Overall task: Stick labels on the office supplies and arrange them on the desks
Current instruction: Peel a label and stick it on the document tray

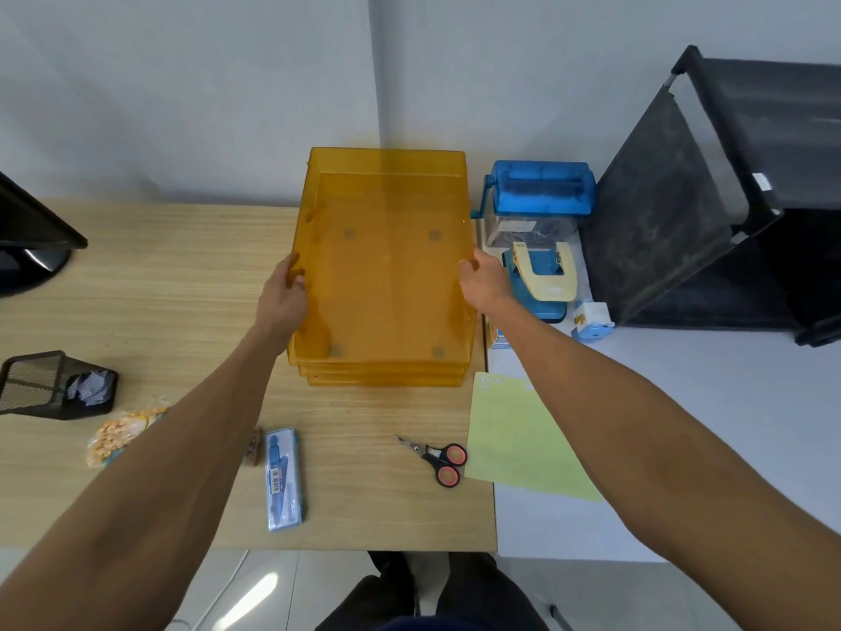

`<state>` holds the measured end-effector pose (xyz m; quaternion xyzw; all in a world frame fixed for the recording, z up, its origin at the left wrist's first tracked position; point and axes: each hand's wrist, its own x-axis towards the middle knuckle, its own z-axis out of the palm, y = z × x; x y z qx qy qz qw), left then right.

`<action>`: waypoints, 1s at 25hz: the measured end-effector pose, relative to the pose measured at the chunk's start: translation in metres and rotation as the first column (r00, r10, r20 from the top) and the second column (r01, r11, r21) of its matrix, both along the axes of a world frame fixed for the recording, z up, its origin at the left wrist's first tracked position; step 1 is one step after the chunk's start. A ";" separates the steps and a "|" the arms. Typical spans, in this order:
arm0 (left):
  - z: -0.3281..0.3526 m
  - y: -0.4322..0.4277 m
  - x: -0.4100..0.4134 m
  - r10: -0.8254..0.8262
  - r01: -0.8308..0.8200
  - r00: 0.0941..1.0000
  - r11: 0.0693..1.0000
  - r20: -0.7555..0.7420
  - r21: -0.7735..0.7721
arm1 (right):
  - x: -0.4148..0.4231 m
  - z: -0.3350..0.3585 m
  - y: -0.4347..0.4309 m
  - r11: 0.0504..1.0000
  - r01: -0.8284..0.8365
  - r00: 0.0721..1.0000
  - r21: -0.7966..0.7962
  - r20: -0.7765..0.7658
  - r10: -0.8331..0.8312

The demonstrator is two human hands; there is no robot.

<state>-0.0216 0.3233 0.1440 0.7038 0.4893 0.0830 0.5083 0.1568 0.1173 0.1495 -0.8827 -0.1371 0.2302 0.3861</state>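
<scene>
Entry, head view. I take the stack of orange trays (387, 380) as my landmark; it stands on the wooden desk (159, 275), back against the wall.

- Top tray (387, 275): orange, see-through, directly over the stack, and four grey round pads show through it. I cannot tell whether it rests on the stack or sits just clear of it.
- Left hand (282, 298): at the left rim of the top tray, fingers curled round the edge and holding it.
- Right hand (484, 284): at the right rim, fingers wrapped over the edge and holding it.
- Front of the stack: scissors (437, 458) with red and black handles, lying flat.
- Front-left of the stack: blue packaged compass set (283, 480), partly under the left forearm.
- Front-right of the stack: pale green sheet (519, 439), across the seam onto the white desk (728, 403).
- Far left of the stack: black mesh holder (50, 384), lying tipped on its side, with a bag of small orange pieces (120, 432) just in front of it.
- Right of the stack: blue hand-crank shredder (539, 198) at the wall, then a blue and cream hole punch (541, 280) nearer me.
</scene>
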 end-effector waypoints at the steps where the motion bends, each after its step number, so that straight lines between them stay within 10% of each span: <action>1: 0.000 0.001 0.001 0.010 -0.010 1.000 1.000 -0.002 -0.008 | -0.001 -0.001 0.001 1.000 0.010 1.000 -0.004 0.020 -0.010; 18: 0.002 -0.003 0.016 0.063 -0.061 0.998 0.990 0.013 -0.129 | -0.002 -0.022 -0.008 0.999 0.052 0.998 0.008 0.042 -0.052; 25: 0.007 -0.013 0.016 0.003 0.005 0.995 0.996 -0.101 0.084 | -0.006 -0.016 -0.008 0.997 0.028 0.998 -0.066 0.057 -0.024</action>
